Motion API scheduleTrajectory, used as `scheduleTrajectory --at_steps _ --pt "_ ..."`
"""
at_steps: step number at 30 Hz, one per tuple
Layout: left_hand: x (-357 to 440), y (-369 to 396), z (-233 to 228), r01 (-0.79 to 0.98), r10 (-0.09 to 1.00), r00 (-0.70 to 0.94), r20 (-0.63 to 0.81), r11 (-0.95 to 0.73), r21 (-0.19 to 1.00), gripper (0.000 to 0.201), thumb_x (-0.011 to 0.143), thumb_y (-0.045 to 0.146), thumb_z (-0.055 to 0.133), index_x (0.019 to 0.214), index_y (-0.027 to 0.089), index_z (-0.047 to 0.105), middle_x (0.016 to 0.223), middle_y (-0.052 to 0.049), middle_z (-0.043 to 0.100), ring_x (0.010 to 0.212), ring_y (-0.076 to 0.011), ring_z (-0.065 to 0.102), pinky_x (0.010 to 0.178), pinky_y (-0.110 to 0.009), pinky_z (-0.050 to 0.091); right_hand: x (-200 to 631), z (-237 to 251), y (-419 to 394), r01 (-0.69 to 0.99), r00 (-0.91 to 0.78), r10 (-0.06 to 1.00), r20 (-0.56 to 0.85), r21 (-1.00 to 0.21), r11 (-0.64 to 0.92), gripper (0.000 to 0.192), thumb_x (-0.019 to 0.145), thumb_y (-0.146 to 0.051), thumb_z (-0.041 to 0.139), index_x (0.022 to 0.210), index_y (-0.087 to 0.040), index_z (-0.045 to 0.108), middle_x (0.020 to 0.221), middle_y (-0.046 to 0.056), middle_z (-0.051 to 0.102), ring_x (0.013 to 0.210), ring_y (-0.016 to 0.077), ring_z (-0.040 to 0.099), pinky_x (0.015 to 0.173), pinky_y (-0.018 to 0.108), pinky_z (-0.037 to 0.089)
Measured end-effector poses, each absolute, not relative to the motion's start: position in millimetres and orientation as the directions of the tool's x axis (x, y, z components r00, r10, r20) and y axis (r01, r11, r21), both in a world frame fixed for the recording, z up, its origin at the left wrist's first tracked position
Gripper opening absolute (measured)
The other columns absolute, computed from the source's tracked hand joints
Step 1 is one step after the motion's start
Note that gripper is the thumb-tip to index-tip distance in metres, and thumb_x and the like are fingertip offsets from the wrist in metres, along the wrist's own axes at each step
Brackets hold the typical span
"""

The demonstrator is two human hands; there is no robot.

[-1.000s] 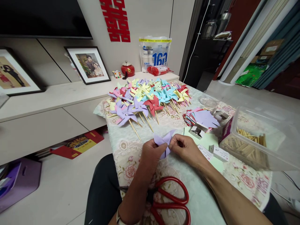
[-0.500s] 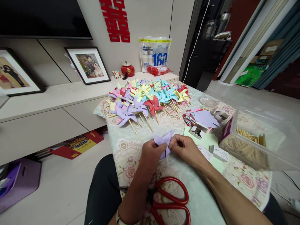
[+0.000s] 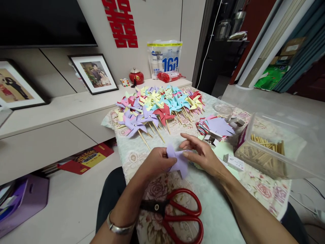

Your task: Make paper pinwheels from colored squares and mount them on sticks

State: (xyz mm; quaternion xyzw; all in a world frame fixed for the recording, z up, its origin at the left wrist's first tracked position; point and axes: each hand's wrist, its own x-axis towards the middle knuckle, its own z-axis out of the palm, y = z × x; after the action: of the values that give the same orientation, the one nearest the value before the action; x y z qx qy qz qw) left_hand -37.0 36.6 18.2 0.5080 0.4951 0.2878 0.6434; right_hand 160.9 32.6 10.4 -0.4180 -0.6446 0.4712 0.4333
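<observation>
Between my hands is a purple paper pinwheel (image 3: pixel 180 163), its blades partly folded and a little blurred. My left hand (image 3: pixel 160 162) pinches it from the left side with thumb and fingers. My right hand (image 3: pixel 200 152) is beside its right edge, fingers apart, the thumb close to or touching the paper. Red-handled scissors (image 3: pixel 183 211) lie on the tablecloth below my hands. Beyond them, several finished pinwheels on sticks (image 3: pixel 149 117) lie in a pile. Right of my right hand are a stack of cut paper pieces (image 3: pixel 220 126) and a small open box of fasteners (image 3: pixel 211 139).
A clear plastic bin of wooden sticks (image 3: pixel 264 159) stands at the table's right, with a small white box (image 3: pixel 234 162) beside it. A round clear lid (image 3: pixel 223 109) lies farther back. Behind the table runs a white cabinet (image 3: pixel 83 101) with framed photos (image 3: pixel 93 74).
My right hand has gone from a pinch on the paper to spread fingers. The pinwheel has turned and its blades have opened out. My left forearm has shifted left, showing more of the scissors.
</observation>
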Motion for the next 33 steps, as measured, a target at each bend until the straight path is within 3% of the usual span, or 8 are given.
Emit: scheduleTrajectory --at_steps 3,8,19,26,33 --pt "-44 43 27 0.271 0.825 0.452 -0.339 0.235 0.933 0.01 0.062 0.025 0.064 0.061 0.016 0.062 0.052 0.006 0.048 0.048 -0.0081 0.036 0.048 -0.023 0.023 157 12 29 0.177 -0.391 0.913 0.117 -0.964 0.2 0.07 0.081 -0.033 0.071 0.144 -0.013 0.047 0.098 0.006 0.067 0.088 0.0204 0.062 0.084 0.037 0.046" --pt "-44 51 33 0.344 0.775 0.544 -0.32 0.142 0.928 0.003 0.063 0.019 0.058 0.063 0.017 0.06 0.055 0.006 0.048 0.05 -0.0082 0.037 0.048 -0.023 0.024 153 10 27 0.246 -0.404 0.909 0.105 -0.944 0.218 0.07 0.077 -0.028 0.071 0.142 -0.013 0.05 0.089 0.002 0.062 0.081 0.0187 0.058 0.077 0.034 0.044" --pt "-34 57 36 0.302 0.732 0.597 -0.328 0.175 0.937 0.017 0.06 0.015 0.059 0.076 0.018 0.063 0.064 0.005 0.059 0.055 -0.0092 0.047 0.05 -0.021 0.033 151 7 28 0.241 -0.374 0.926 0.056 -0.958 0.155 0.071 0.072 -0.015 0.063 0.142 -0.012 0.049 0.076 -0.003 0.054 0.068 0.0143 0.052 0.062 0.028 0.039" --pt "-36 61 38 0.382 0.678 0.637 -0.367 0.136 0.914 0.012 0.058 0.015 0.057 0.069 0.018 0.06 0.056 0.007 0.05 0.049 -0.0084 0.04 0.047 -0.022 0.025 151 7 26 0.252 -0.402 0.914 0.045 -0.955 0.158 0.074 0.072 -0.011 0.061 0.144 -0.015 0.047 0.079 -0.003 0.058 0.069 0.0138 0.053 0.062 0.026 0.04" --pt "-35 60 42 0.258 0.698 0.636 -0.33 0.211 0.943 0.01 0.064 0.021 0.068 0.074 0.017 0.066 0.063 0.004 0.058 0.054 -0.0102 0.047 0.052 -0.022 0.032 153 7 26 0.147 -0.364 0.931 0.03 -0.985 0.089 0.078 0.072 -0.012 0.062 0.147 -0.016 0.043 0.074 -0.005 0.053 0.064 0.012 0.05 0.058 0.025 0.037"
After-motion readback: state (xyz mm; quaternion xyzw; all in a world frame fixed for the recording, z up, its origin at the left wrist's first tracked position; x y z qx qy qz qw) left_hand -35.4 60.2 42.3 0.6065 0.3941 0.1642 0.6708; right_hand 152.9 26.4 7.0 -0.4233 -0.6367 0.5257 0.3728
